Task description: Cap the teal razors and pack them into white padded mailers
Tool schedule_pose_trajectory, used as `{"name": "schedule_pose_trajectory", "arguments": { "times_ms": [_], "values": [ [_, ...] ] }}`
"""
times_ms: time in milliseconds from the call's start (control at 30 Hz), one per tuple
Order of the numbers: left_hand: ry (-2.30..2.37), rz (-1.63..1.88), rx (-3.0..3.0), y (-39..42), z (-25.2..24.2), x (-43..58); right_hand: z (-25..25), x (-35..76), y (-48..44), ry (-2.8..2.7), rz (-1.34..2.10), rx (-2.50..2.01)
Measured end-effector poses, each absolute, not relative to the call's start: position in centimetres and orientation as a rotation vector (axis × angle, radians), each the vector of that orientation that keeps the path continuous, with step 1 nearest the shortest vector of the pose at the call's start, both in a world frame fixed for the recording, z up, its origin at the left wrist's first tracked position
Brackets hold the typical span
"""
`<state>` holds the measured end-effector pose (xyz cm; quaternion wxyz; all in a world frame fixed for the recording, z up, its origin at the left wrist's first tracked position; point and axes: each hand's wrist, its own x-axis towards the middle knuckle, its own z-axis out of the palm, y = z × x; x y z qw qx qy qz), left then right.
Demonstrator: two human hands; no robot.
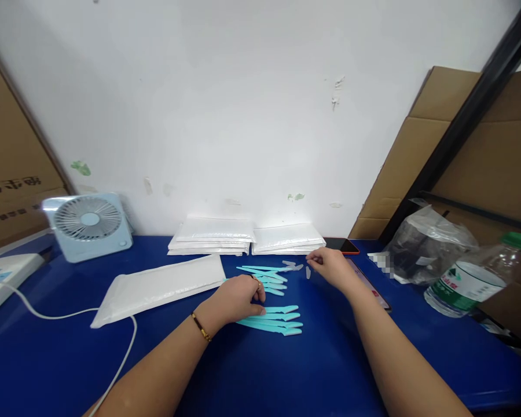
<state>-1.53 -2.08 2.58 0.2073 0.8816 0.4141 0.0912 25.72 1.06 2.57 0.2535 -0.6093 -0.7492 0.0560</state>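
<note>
Several turquoise razor-like sticks (282, 331) lie fanned out on the blue table (325, 365), heads to the right. My left hand (243, 298) rests over their left ends, its fingers curled on the turquoise sticks. Just behind, a second group of turquoise sticks (274, 279) lies partly hidden by that hand. Small translucent covers (308, 272) are scattered to the right of this group. My right hand (327, 263) is above the table beside them, thumb and fingertips pinched together; whatever is between them is too small to make out.
White padded envelopes (215, 230) are stacked along the wall, and another envelope (160, 286) lies at left. A fan (89, 223) and a white cable (132, 341) are at left. Phones (369, 284), a plastic bag (421, 243) and a bottle (469, 284) stand or lie at right.
</note>
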Motion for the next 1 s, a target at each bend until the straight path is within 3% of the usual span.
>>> {"name": "schedule_pose_trajectory", "arguments": {
  "times_ms": [133, 333, 500, 767, 1000],
  "values": [
    [1.191, 0.220, 2.433, -2.1, 2.1, -1.2, 2.0, 26.8, 1.4, -2.004, 0.191, -1.902],
    [1.183, 0.374, 2.286, -2.2, 2.4, -1.4, 0.6, 25.7, 1.9, -2.061, 0.271, -1.894],
    [1.119, 0.503, 2.127, -1.8, 2.4, -1.5, 1.4, 25.3, 1.5, -1.964, 0.411, -1.636],
    [1.258, 0.705, 2.142, -0.7, 2.5, -2.0, 3.6, 24.6, 0.0, -1.641, 1.039, -1.214],
    [1.266, 0.703, 2.154, -0.5, 2.3, -2.1, 3.7, 23.2, -0.4, -1.634, 1.135, -1.119]
  ]
}}
